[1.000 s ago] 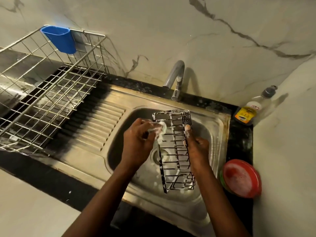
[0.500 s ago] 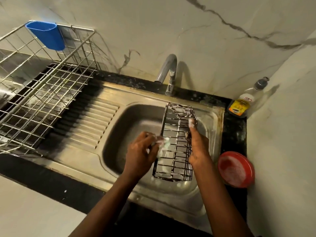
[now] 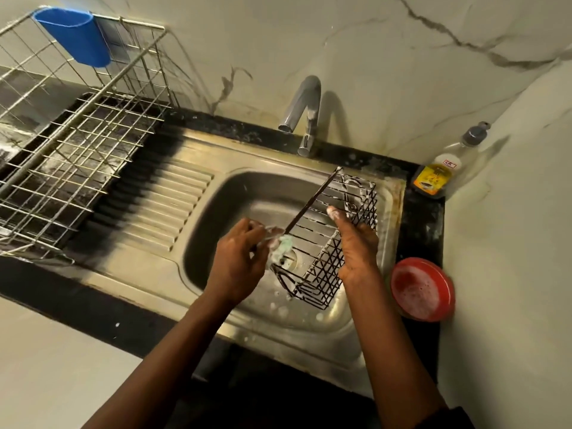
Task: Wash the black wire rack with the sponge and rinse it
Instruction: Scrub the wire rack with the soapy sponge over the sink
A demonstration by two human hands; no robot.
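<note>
The black wire rack is held tilted over the steel sink, streaked with white foam. My right hand grips its right side, thumb laid along the wires. My left hand pinches a soapy pale-green sponge against the rack's left edge, near the sink drain. The far end of the rack reaches toward the sink's back right corner.
A tap stands behind the sink with no water running. A red bowl of suds sits to the right, a soap bottle in the corner. A steel drying rack with a blue cup stands on the left.
The rack has been turned and tilted, its near end swinging lower into the sink. My left hand with the sponge slid down along the rack's left edge.
</note>
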